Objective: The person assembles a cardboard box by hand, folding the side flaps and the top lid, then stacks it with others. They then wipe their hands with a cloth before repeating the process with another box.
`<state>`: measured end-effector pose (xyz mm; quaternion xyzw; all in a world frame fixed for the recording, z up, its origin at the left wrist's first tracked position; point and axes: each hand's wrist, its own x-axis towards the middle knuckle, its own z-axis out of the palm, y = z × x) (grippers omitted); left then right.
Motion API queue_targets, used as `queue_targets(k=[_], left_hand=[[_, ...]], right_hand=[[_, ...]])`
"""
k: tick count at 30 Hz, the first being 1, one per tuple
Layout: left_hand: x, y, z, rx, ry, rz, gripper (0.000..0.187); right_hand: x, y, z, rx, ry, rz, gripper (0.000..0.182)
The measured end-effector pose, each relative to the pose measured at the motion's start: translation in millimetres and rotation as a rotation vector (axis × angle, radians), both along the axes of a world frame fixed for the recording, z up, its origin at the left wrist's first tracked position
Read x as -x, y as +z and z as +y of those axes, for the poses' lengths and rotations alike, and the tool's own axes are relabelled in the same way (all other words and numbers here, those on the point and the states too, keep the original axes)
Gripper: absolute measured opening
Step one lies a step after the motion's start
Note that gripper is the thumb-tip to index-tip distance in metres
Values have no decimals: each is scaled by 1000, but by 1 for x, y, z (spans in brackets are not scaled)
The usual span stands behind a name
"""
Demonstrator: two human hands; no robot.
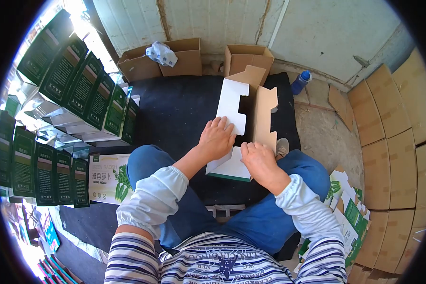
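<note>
A partly folded cardboard box (262, 113), white outside or on its flaps and brown inside, stands upright with its flaps raised between my knees. My left hand (217, 138) lies over the lower end of its white left panel, fingers close together on it. My right hand (264, 163) grips the near right corner, with fingers bent over the brown edge. Below the hands, a white end flap (231, 165) with a green edge slopes toward me. My thumbs are partly hidden.
Green printed boxes (80, 85) stand in rows at left, beside a white radish-printed box (110, 177). Flat cartons (350, 227) lie at right, before stacked brown cartons (388, 161). Open brown boxes (182, 54) and a blue bottle (300, 83) stand at the back.
</note>
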<state>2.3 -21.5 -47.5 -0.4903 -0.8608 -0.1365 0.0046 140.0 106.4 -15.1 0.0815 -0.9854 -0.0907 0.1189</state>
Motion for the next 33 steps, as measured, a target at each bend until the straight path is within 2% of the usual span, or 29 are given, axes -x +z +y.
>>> queue_targets(k=[3, 4, 5, 7, 8, 9, 11, 12, 13, 14, 16, 19, 22, 23, 24, 26, 29, 30, 31, 33], left_hand=[[-12, 8, -12, -42, -25, -61, 51], [-16, 6, -16, -53, -43, -64, 53], [-19, 2, -20, -61, -49, -69, 65], [-27, 4, -26, -22, -70, 7, 74], [-30, 7, -27, -2, -85, 46, 79], [-31, 10, -27, 76, -76, 32, 88], [-32, 5, -26, 86, -66, 56, 87], [-32, 3, -27, 90, -56, 70, 87], [-32, 4, -26, 96, -62, 48, 86], [-32, 3, -26, 93, -66, 46, 85], [-34, 2, -24, 89, -75, 39, 85], [-35, 1, -23, 113, -66, 16, 84], [-35, -1, -25, 118, -68, 8, 82], [-35, -1, -25, 118, -73, 9, 82], [-36, -2, -23, 117, -80, 11, 82], [-38, 4, -22, 105, -77, 7, 78], [-45, 5, -22, 23, -112, -20, 68], [-50, 5, -20, -20, -134, -33, 64], [-54, 7, -17, -105, -181, 6, 53], [-61, 2, -15, -106, -323, 34, 46]], right_hand=[[7, -14, 3, -50, 21, -63, 17], [11, -12, 4, 26, -16, -121, 19], [15, -8, 6, 102, -52, -181, 22], [29, 12, 15, 287, -152, -398, 34], [41, 23, 22, 390, -184, -416, 35], [59, 23, 34, 455, -205, -349, 38], [100, 21, 59, 543, -385, -142, 48], [121, 16, 76, 580, -328, 91, 51], [141, 21, 89, 659, -454, 54, 58], [154, 31, 96, 974, -486, 67, 63], [183, 11, 113, 1051, -516, 369, 69], [198, 4, 114, 1015, -591, 531, 60], [190, 26, 141, 1009, -569, -215, 54], [190, 14, 134, 844, -623, -263, 58], [180, 12, 121, 503, -572, -226, 41], [168, -11, 119, 113, -397, 14, 27], [166, 0, 111, 65, -559, -95, 34], [166, 3, 113, 85, -561, -153, 37], [167, 7, 117, 104, -564, -210, 40], [167, 10, 122, 117, -540, -278, 48]])
